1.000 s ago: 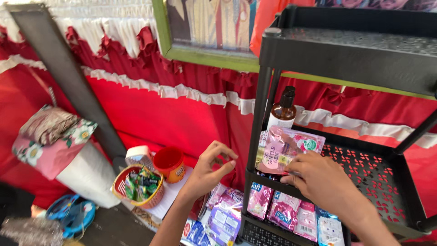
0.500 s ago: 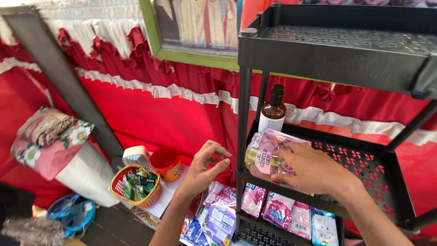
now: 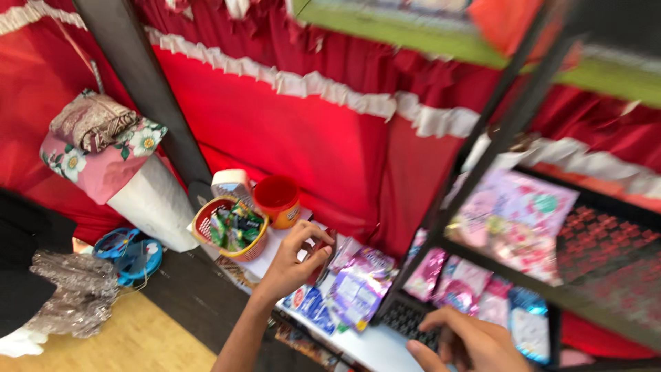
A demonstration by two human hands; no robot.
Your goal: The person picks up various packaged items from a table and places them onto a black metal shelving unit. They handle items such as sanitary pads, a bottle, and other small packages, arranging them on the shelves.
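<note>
Head cam, pretty blurry: left hand [image 3: 292,265] hovers over the sachet packets [image 3: 358,293] on the low white surface, fingers curled and half open; can't tell if it's pinching anything. Right hand [image 3: 468,344] sits near the bottom edge by the black rack [image 3: 509,131], fingers spread, holding nothing. Red basket [image 3: 231,227] and orange cup [image 3: 277,201] sit further left

Sachets [image 3: 361,293] crowd table; rack post [image 3: 475,186] possibly blocks.

A pink-and-white sachet pack [image 3: 513,224] is seen lying on the black rack's middle shelf. Pink sachets [image 3: 458,282] are stood below it; purple and blue pouches [image 3: 351,293] are spread beside them.
</note>
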